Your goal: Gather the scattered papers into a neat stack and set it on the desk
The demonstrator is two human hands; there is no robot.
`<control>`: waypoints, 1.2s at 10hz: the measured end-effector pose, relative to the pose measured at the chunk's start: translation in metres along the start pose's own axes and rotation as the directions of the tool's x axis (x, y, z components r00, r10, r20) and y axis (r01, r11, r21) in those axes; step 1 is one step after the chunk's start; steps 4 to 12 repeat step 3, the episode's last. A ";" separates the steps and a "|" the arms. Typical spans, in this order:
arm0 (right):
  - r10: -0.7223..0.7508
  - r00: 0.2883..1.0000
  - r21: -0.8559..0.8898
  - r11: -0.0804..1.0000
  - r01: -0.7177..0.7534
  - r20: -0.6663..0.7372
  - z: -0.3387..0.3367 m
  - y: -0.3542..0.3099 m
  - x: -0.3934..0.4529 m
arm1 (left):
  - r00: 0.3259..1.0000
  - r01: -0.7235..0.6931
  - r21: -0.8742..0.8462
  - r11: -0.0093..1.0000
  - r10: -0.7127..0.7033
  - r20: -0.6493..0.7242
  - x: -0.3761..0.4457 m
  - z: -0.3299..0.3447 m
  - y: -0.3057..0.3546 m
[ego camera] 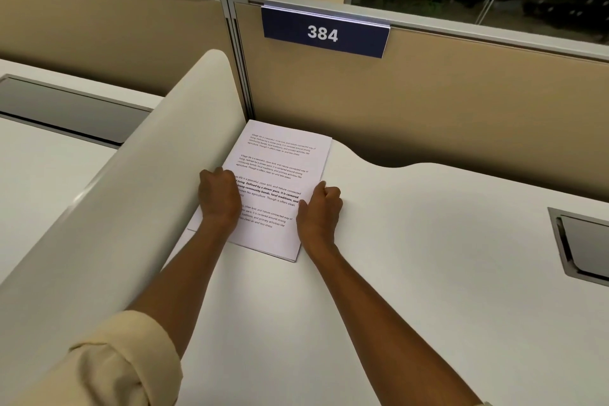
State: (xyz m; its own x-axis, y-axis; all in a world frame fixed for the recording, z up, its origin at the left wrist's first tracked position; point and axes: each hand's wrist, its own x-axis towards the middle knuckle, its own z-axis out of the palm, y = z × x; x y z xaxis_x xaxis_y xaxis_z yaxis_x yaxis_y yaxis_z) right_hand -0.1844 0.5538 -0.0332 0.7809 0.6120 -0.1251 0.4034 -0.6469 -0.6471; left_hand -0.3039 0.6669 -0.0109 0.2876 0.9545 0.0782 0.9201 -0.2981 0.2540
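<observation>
A stack of white printed papers [280, 175] lies flat on the white desk [412, 273], pushed into the far corner beside the side divider. My left hand [219, 196] rests on the stack's left edge with its fingers curled down onto the sheets. My right hand [319, 208] sits against the stack's right edge, fingers curled, thumb touching the paper. Both hands press the stack from either side. The stack's edges look aligned; its near corner shows several sheets.
A curved white side divider [131, 208] rises along the left of the stack. A tan partition wall [428, 102] with a blue "384" sign [324, 33] stands behind. A grey cable hatch [583, 247] is set in the desk at right.
</observation>
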 end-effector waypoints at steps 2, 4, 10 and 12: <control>0.006 1.000 0.148 0.989 -0.005 0.000 -0.008 0.001 -0.003 | 0.999 -0.042 0.019 0.999 0.042 0.027 -0.002 0.009 -0.001; -0.011 1.000 0.297 0.955 0.017 -0.022 -0.018 0.003 -0.007 | 1.000 -0.027 -0.021 0.999 0.027 -0.008 -0.004 0.010 0.002; -0.011 1.000 0.297 0.955 0.017 -0.022 -0.018 0.003 -0.007 | 1.000 -0.027 -0.021 0.999 0.027 -0.008 -0.004 0.010 0.002; -0.011 1.000 0.297 0.955 0.017 -0.022 -0.018 0.003 -0.007 | 1.000 -0.027 -0.021 0.999 0.027 -0.008 -0.004 0.010 0.002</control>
